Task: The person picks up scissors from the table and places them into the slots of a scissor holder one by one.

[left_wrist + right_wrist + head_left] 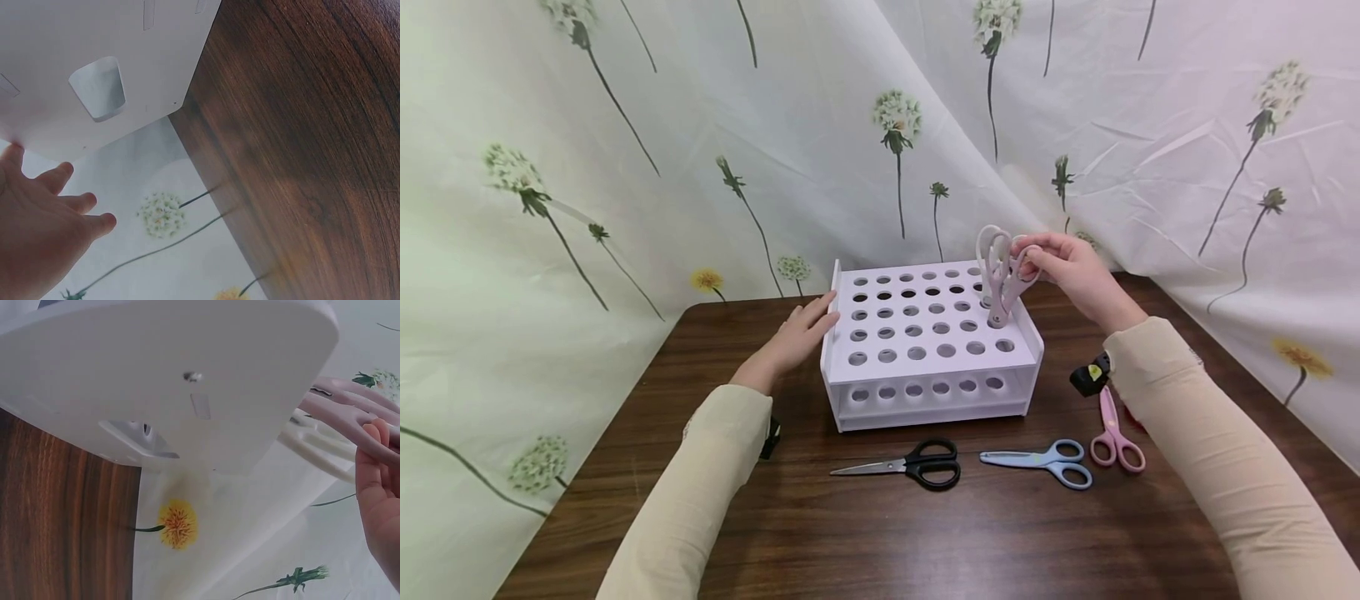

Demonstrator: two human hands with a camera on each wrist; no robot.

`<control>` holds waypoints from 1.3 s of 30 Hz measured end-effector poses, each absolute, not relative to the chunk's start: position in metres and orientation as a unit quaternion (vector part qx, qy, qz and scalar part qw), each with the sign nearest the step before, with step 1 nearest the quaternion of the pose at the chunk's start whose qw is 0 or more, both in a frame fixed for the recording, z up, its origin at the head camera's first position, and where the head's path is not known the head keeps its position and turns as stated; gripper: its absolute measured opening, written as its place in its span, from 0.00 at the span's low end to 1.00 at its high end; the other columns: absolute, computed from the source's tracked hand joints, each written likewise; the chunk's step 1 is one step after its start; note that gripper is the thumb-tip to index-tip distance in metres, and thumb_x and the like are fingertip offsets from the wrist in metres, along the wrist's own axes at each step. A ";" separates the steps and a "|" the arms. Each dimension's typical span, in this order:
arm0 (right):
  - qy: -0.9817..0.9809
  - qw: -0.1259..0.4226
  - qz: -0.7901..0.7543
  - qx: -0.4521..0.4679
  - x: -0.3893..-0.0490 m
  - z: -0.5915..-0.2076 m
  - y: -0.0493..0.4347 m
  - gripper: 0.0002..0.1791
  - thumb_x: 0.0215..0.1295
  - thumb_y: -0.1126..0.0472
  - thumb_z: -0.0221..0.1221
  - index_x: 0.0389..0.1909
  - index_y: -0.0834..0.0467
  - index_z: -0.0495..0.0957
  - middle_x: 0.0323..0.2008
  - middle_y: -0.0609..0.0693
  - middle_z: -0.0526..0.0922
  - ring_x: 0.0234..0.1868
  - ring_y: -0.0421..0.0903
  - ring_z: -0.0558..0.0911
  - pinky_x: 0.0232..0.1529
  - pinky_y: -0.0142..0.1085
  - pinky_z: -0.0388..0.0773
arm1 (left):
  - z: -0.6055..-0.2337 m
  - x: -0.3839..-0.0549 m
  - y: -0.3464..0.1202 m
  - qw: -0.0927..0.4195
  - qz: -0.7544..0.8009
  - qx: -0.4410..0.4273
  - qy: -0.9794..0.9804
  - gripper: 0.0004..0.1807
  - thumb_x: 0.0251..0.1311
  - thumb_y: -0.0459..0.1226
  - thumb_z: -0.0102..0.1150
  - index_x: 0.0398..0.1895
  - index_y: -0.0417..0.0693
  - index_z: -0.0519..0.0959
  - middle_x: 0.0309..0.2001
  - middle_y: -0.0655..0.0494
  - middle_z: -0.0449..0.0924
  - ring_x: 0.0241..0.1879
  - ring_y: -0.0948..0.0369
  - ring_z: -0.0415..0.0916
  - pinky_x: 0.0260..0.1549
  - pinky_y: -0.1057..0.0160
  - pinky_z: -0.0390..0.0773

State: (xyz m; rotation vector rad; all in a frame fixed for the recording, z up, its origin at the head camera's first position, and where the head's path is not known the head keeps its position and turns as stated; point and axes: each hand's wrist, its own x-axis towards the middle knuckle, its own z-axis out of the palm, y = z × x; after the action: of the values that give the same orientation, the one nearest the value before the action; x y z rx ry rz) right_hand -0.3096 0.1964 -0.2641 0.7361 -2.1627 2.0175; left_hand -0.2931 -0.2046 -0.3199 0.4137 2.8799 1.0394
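Note:
A white rack with rows of round holes stands on the table. My right hand pinches one handle loop of pale lilac scissors, whose blades point down into a hole near the rack's right edge. Just behind them, white scissors stand handles up in the rack, partly covered by the lilac pair. At the rack's left side panel, my left hand rests its fingertips against the edge, fingers extended and spread. In the left wrist view, this hand shows beside the panel with its oblong cutout.
In front of the rack lie black-handled scissors, blue scissors and pink scissors. Something red peeks out beside the right sleeve. A flower-printed white cloth hangs behind the brown table.

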 end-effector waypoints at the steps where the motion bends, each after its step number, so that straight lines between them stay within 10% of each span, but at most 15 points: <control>1: -0.703 0.046 0.668 0.241 -0.310 -0.265 0.197 0.12 0.68 0.67 0.50 0.47 0.70 0.74 0.35 0.53 0.78 0.32 0.42 0.77 0.38 0.30 0.75 | -0.320 -0.293 -0.204 0.025 0.337 0.134 0.932 0.33 0.68 0.57 0.31 0.73 0.59 0.47 0.71 0.47 0.43 0.68 0.44 0.28 0.61 0.41 0.32; 39: -0.662 0.047 0.718 0.211 -0.304 -0.272 0.216 0.17 0.64 0.68 0.56 0.53 0.68 0.70 0.43 0.51 0.80 0.40 0.43 0.80 0.40 0.33 0.77 | -0.319 -0.292 -0.203 0.031 0.339 0.129 0.932 0.33 0.68 0.58 0.31 0.73 0.61 0.46 0.72 0.49 0.42 0.69 0.45 0.27 0.61 0.42 0.31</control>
State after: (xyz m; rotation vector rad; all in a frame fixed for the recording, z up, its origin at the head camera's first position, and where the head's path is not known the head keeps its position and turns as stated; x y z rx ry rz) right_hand -0.3044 0.2158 -0.2723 0.6429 -2.0184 2.1905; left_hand -0.2922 -0.2033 -0.3189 0.3963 2.8704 1.0432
